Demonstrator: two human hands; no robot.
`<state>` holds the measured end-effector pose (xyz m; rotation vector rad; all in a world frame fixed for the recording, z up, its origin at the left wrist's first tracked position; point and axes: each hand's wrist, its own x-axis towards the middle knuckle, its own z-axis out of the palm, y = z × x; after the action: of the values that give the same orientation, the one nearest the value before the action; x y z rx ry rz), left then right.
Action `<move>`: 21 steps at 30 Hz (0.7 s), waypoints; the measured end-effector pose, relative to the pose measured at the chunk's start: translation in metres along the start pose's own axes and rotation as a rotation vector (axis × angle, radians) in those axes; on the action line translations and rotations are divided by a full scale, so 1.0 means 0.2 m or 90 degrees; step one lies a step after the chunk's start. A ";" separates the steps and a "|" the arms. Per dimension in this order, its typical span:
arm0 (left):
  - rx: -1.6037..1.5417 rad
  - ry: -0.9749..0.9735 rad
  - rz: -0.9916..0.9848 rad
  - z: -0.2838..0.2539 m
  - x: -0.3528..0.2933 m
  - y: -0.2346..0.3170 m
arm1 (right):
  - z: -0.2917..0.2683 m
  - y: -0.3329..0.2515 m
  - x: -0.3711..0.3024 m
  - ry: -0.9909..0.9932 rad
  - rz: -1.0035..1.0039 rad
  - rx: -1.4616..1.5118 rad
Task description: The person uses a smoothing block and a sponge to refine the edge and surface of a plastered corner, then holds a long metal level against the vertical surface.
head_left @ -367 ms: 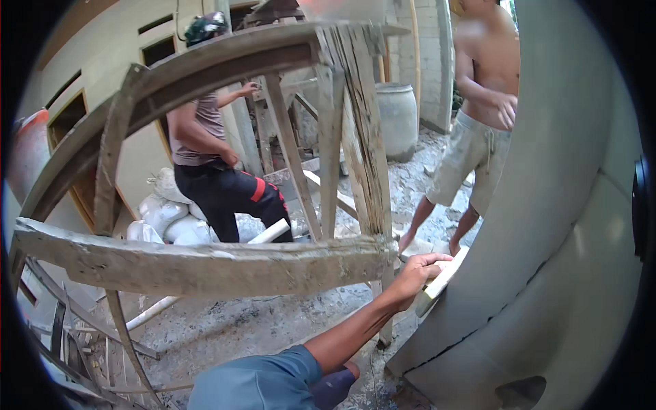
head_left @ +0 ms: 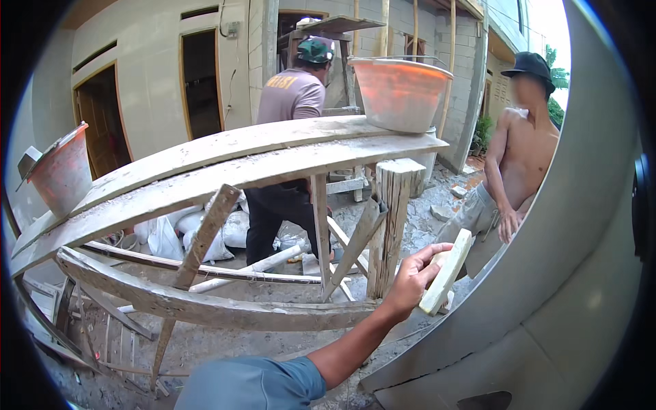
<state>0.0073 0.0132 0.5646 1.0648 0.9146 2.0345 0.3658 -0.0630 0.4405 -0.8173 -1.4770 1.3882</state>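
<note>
Way off left of the hand there's an orange-stained bucket [head_left: 61, 174] parked on some long planks [head_left: 225, 164], then a co-worker in a purple shirt [head_left: 290, 99] behind them, then a second bucket [head_left: 400, 96] up above the hand. The hand [head_left: 410, 280] itself is pinching a pale flat board [head_left: 445, 273], tilted, right at its fingertips. Further right, a shirtless co-worker [head_left: 526, 147] stands beyond the hand, and a big grey panel [head_left: 547, 287] fills that side.

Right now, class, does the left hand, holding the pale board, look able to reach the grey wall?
Probably yes: the left hand holds the pale board near the grey wall, and nothing seems to stand between them, though depth is hard to judge.
</note>
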 end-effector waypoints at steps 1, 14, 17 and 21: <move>0.042 -0.013 0.014 -0.02 -0.03 0.05 | 0.02 -0.09 0.02 -0.035 0.010 0.000; 0.136 0.141 -0.196 -0.13 -0.89 0.66 | 0.45 -0.88 0.19 -0.371 0.039 0.058; 0.106 0.163 -0.203 -0.19 -1.14 0.84 | 0.64 -1.03 0.18 -0.339 0.052 0.029; 0.134 0.286 -0.189 -0.19 -1.49 1.20 | 0.97 -1.30 0.28 -0.488 0.002 0.014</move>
<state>0.0556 -0.3632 0.6229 0.5303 1.4482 1.9846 0.1978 -0.1206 0.7165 -0.2592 -2.0130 1.8246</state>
